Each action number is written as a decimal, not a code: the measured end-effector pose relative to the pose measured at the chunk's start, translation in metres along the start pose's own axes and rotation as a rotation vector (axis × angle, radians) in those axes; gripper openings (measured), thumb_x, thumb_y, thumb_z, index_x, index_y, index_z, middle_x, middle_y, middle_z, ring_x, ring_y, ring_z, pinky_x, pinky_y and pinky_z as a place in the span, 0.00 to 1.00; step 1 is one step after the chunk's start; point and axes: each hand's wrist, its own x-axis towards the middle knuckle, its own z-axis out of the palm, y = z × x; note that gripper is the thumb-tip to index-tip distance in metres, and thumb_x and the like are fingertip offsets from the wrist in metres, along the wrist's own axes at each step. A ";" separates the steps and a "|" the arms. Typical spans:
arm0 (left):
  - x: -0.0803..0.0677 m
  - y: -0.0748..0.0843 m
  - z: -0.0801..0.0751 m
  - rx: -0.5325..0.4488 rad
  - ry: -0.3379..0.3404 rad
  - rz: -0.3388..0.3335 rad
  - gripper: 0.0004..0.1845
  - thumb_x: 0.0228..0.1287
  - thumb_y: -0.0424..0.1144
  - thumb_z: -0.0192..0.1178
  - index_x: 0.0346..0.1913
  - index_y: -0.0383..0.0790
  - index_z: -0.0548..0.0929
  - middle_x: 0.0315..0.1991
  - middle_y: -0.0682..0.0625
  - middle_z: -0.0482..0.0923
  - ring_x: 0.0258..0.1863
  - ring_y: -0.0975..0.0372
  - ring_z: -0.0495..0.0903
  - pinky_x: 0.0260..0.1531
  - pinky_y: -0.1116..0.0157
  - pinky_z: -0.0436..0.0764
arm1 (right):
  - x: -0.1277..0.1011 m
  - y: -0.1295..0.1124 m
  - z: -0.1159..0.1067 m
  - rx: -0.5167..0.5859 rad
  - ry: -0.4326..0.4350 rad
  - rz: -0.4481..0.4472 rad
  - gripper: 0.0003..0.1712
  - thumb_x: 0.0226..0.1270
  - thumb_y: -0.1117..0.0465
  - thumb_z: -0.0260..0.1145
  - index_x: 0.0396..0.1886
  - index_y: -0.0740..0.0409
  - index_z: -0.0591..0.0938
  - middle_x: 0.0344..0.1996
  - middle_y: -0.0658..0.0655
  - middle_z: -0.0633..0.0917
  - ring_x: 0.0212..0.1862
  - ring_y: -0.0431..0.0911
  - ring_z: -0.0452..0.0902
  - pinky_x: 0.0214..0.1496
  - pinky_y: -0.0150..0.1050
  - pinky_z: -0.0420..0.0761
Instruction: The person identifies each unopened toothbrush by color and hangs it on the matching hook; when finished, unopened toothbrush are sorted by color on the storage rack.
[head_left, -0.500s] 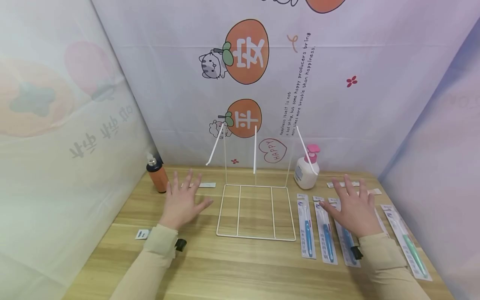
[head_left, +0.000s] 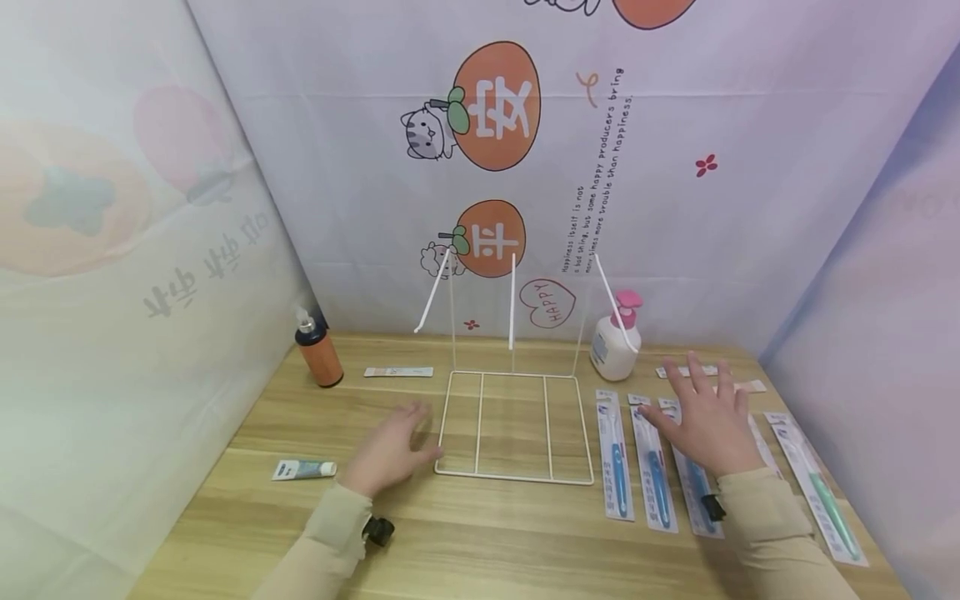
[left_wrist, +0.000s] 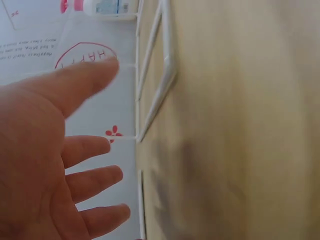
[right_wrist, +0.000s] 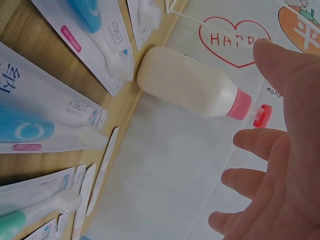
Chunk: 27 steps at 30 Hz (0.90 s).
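My left hand (head_left: 393,448) hovers open, palm down, just above the wooden table (head_left: 480,533) at the front left corner of a white wire rack (head_left: 517,479). In the left wrist view the left hand (left_wrist: 45,165) has spread fingers and holds nothing, with the rack's wire (left_wrist: 161,82) beyond it. My right hand (head_left: 701,419) is open, fingers spread, over a row of packaged toothbrushes (head_left: 617,458). The right wrist view shows the right hand (right_wrist: 280,170) empty, above the toothbrush packs (right_wrist: 85,35) and near a white lotion bottle (right_wrist: 190,85).
A lotion bottle with a pink pump (head_left: 615,343) stands behind the rack's right corner. An orange bottle (head_left: 318,357) stands at the back left, a flat strip box (head_left: 399,372) beside it. A small tube (head_left: 303,469) lies at the front left. Printed fabric walls close in three sides.
My left hand has drawn back toward me and to the right, from near the orange bottle to the rack's front left corner, uncovering the strip box and tube. The right hand has barely moved.
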 end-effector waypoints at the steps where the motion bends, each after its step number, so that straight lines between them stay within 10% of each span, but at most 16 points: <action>1: -0.002 0.002 0.000 -0.026 -0.008 -0.006 0.46 0.67 0.58 0.74 0.80 0.38 0.72 0.80 0.37 0.66 0.80 0.37 0.63 0.77 0.36 0.62 | 0.000 0.000 0.000 -0.001 -0.001 0.001 0.53 0.73 0.31 0.68 0.83 0.61 0.65 0.82 0.78 0.56 0.80 0.85 0.37 0.69 0.89 0.40; 15: -0.004 0.008 0.007 -0.053 0.029 -0.035 0.38 0.57 0.52 0.83 0.69 0.40 0.85 0.66 0.44 0.85 0.66 0.45 0.82 0.66 0.45 0.79 | 0.006 -0.007 0.003 0.025 -0.078 0.015 0.53 0.73 0.32 0.69 0.83 0.63 0.65 0.81 0.80 0.56 0.79 0.86 0.34 0.69 0.89 0.38; 27: -0.001 0.005 0.007 0.007 -0.043 -0.010 0.38 0.58 0.62 0.80 0.69 0.49 0.87 0.68 0.47 0.83 0.71 0.33 0.75 0.67 0.37 0.75 | 0.030 -0.001 0.036 0.098 -0.188 -0.058 0.48 0.72 0.36 0.72 0.80 0.61 0.72 0.72 0.78 0.73 0.69 0.83 0.58 0.57 0.89 0.57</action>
